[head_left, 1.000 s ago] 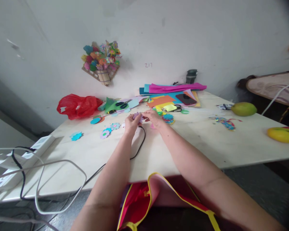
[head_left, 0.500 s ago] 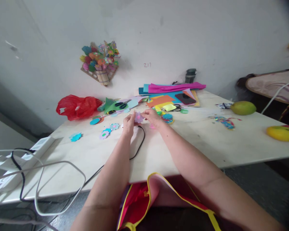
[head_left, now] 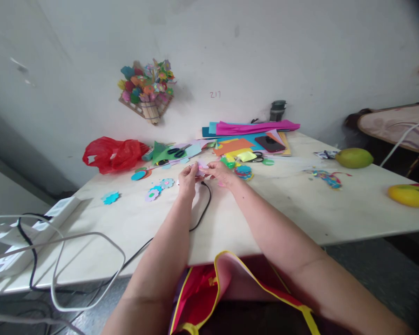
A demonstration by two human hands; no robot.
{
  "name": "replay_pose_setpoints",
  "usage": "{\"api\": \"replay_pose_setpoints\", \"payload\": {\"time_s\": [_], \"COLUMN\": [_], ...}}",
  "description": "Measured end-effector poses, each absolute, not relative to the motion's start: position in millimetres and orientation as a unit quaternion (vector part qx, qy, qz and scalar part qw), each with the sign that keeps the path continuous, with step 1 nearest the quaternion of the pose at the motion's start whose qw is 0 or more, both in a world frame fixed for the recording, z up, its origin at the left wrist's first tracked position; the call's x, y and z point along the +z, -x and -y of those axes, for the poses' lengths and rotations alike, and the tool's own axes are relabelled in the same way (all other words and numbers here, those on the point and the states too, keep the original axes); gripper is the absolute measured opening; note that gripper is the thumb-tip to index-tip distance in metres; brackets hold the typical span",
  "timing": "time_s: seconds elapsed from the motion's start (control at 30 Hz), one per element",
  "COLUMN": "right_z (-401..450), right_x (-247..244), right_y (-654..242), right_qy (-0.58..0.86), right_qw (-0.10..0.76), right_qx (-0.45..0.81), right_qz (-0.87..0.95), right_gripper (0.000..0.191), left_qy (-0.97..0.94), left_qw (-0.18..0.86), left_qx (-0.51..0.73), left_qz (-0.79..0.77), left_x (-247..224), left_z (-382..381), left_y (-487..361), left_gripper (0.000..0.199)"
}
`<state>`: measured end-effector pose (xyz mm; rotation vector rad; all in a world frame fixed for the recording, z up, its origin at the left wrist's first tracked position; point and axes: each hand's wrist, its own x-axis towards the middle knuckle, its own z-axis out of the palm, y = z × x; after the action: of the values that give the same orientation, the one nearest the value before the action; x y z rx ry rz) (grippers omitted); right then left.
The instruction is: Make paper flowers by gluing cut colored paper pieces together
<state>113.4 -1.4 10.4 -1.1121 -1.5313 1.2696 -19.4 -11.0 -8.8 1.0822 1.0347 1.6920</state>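
Between both hands, above the middle of the table, is a light purple paper flower with a pink patch at its centre. My left hand is closed on its left edge. From the other side, the closed fingers of my right hand pinch it too. Left of the hands lie finished-looking paper flowers in blue and lilac, and farther left a blue paper flower. Just right of my right hand is a pile of round paper pieces. A bit of pink paper shows beneath the right hand.
Coloured sheets, a phone and scissors lie at the back. A red plastic bag sits back left. A black cable crosses the table below the hands; a power strip stands left. Mangoes lie right.
My right fingers have shifted slightly left over the purple flower, which now shows pink at its centre. Both hands stay in nearly the same place.
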Motion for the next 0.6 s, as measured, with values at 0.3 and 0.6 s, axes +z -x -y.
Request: {"api": "replay_pose_setpoints", "payload": {"time_s": [0.3, 0.6], "right_z": [6.4, -9.8], "right_x": [15.7, 2.4], "right_y": [-116.2, -108.4], "right_qy": [0.443, 0.405], "right_qw": [0.424, 0.459], "right_qx": [0.510, 0.504], "right_qz": [0.603, 0.608], "right_gripper": [0.037, 0.039], "left_qy": [-0.428, -0.440], "left_qw": [0.433, 0.435], "left_qx": [0.681, 0.679], "left_qz": [-0.407, -0.396], "left_x": [-6.3, -9.0], "left_z": [12.4, 10.2], "left_y": [18.6, 19.0], "left_gripper": [0.041, 0.043]}}
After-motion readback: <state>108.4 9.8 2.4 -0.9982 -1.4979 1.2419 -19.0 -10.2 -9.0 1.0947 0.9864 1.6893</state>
